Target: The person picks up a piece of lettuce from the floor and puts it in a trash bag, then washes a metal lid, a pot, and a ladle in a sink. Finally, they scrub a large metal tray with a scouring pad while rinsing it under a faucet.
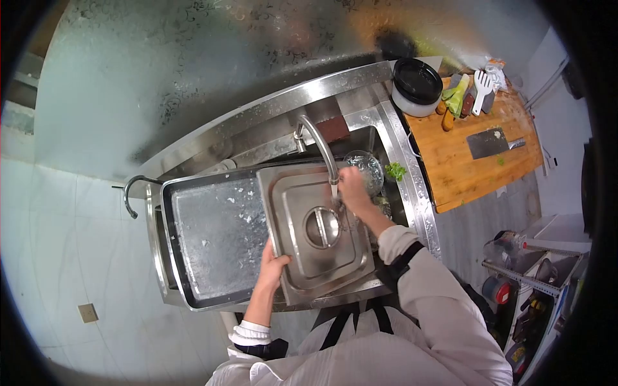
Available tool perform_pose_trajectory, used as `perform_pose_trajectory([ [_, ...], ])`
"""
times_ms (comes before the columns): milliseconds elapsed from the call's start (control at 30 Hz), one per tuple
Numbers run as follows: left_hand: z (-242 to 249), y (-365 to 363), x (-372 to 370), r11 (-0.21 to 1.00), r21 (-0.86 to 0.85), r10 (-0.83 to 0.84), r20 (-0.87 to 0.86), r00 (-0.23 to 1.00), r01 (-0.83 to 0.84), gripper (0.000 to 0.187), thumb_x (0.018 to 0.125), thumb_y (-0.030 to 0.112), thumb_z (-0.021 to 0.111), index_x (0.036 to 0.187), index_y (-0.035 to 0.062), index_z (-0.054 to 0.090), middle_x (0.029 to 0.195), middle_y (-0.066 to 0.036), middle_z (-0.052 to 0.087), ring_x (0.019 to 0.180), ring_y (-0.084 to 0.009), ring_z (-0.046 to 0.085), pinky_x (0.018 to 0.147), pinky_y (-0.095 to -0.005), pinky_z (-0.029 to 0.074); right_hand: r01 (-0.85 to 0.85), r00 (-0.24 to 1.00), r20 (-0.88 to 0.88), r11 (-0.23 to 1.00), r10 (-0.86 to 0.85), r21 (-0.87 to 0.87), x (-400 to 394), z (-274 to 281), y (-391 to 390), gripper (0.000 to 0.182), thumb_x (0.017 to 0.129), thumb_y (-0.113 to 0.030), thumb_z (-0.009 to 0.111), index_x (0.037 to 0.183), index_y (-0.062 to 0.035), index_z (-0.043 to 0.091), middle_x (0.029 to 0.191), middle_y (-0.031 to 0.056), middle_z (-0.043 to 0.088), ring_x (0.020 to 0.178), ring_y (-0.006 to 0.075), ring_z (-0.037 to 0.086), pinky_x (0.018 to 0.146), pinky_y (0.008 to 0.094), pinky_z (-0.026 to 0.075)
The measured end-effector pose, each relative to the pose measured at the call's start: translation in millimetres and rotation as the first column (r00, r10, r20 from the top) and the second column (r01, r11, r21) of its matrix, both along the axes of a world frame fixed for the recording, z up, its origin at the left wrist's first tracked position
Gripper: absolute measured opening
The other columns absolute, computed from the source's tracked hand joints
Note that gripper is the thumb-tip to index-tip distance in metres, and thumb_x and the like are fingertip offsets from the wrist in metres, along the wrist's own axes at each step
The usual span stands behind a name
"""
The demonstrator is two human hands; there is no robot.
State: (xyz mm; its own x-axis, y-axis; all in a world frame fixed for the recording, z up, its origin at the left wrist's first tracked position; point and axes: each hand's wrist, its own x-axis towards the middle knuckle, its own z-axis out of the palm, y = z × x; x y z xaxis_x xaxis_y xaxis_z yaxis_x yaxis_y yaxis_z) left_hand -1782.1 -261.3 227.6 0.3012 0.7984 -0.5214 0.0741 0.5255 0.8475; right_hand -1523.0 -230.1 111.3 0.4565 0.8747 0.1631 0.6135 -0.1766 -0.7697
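Observation:
A rectangular stainless steel pan lid [293, 219] with a round recessed handle in its middle lies tilted over the sink. My left hand [271, 267] grips its near left edge, thumb on top. My right hand [353, 190] is closed above the lid's far right part, right beside the faucet spout [322, 145]. Whatever its fingers hold, if anything, is hidden. Left of the lid, and partly under it, a large dark-rimmed baking tray [212, 235] holds whitish wet scraps. Behind my right hand, a clear bowl [365, 168] sits in the sink basin.
Green leaves [395, 170] lie at the sink's right side. To the right, a wooden cutting board [450, 170] carries a cleaver [489, 143], a white slotted turner [481, 90] and other utensils. A black-lidded tub [417, 87] stands behind. Shelving [534, 289] is at lower right.

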Motion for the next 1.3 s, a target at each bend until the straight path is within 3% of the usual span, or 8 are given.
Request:
perform_pose_trajectory([
  [267,35.3,6.6,-64.9,0.956,0.010,0.293,-0.017,0.956,-0.293,0.061,0.059,-0.012,0.050,0.118,0.0030,0.043,0.098,-0.012,0.056,0.087,-0.0242,0.058,0.078,-0.0339,0.048,0.053,0.998,0.047,0.889,-0.035,-0.456,33.5,-41.4,-65.6,0.027,0.078,-0.021,0.054,0.096,-0.0008,0.047,0.090,0.0193,0.055,0.085,0.0362,0.054,0.076,0.0448,0.043],
  [333,55.0,0.8,-72.8,0.917,0.076,0.396,-0.051,0.917,-0.391,0.062,0.060,-0.012,0.046,0.119,0.0029,0.043,0.100,-0.011,0.056,0.089,-0.0223,0.057,0.078,-0.0311,0.047,-0.133,0.988,-0.025,0.747,0.154,-0.652,-0.6,-22.1,-62.7,0.032,0.072,-0.025,0.056,0.092,-0.0013,0.049,0.080,0.0178,0.059,0.074,0.0369,0.058,0.068,0.0480,0.047],
  [533,79.7,-13.3,-106.2,0.771,0.318,0.602,-0.082,0.795,-0.551,0.062,0.057,-0.012,0.046,0.117,0.0024,0.045,0.097,-0.007,0.056,0.087,-0.0209,0.056,0.077,-0.0303,0.045,-0.078,0.985,0.144,0.991,0.094,-0.113,-114.0,53.1,17.4,0.036,0.065,-0.025,0.062,0.094,-0.0075,0.052,0.070,0.0137,0.058,0.066,0.0307,0.058,0.057,0.0437,0.047],
  [700,100.2,-20.5,-127.8,0.747,0.365,0.616,-0.068,0.785,-0.555,0.063,0.058,-0.014,0.046,0.119,0.0033,0.045,0.102,-0.005,0.055,0.091,-0.0162,0.054,0.080,-0.0267,0.041,-0.046,0.909,0.404,0.989,0.098,-0.138,-129.0,60.2,120.4,0.045,0.071,-0.023,0.060,0.110,-0.0072,0.047,0.072,0.0088,0.059,0.072,0.0267,0.059,0.055,0.0408,0.046],
  [800,109.7,-17.5,-126.6,0.748,0.359,0.606,-0.027,0.795,-0.558,0.063,0.059,-0.013,0.047,0.120,0.0023,0.044,0.104,-0.004,0.054,0.094,-0.0143,0.052,0.082,-0.0251,0.039,0.067,0.476,0.758,0.841,0.446,-0.537,-132.2,20.2,161.6,0.032,0.083,-0.022,0.044,0.112,-0.0109,0.052,0.075,0.0020,0.060,0.072,0.0207,0.055,0.056,0.0371,0.036],
  [900,107.5,-13.2,-133.4,0.742,0.308,0.619,0.030,0.785,-0.596,0.063,0.059,-0.013,0.047,0.120,0.0020,0.045,0.103,-0.004,0.055,0.092,-0.0134,0.052,0.080,-0.0240,0.040,0.212,0.094,0.751,0.724,0.654,-0.657,-109.7,27.7,184.1,0.022,0.081,-0.026,0.048,0.091,-0.0155,0.066,0.080,-0.0007,0.057,0.078,0.0196,0.047,0.055,0.0351,0.028],
  [1000,106.0,-11.3,-138.2,0.760,0.223,0.604,0.103,0.791,-0.610,0.062,0.059,-0.012,0.047,0.119,0.0017,0.045,0.100,-0.003,0.055,0.089,-0.0119,0.054,0.079,-0.0233,0.040,0.246,-0.132,0.703,0.710,0.698,-0.659,-95.9,31.9,180.6,0.024,0.083,-0.027,0.047,0.095,-0.0179,0.066,0.083,-0.0037,0.056,0.086,0.0197,0.043,0.061,0.0363,0.028],
  [1300,98.2,-13.6,-151.2,0.798,0.274,0.512,0.163,0.843,-0.537,0.057,0.063,-0.011,0.047,0.119,0.0005,0.045,0.106,-0.003,0.054,0.097,-0.0107,0.052,0.082,-0.0230,0.039,0.263,-0.226,0.634,0.673,0.740,-0.691,-93.8,19.6,174.2,0.025,0.085,-0.027,0.045,0.094,-0.0190,0.066,0.087,-0.0044,0.059,0.087,0.0214,0.048,0.062,0.0383,0.030],
])
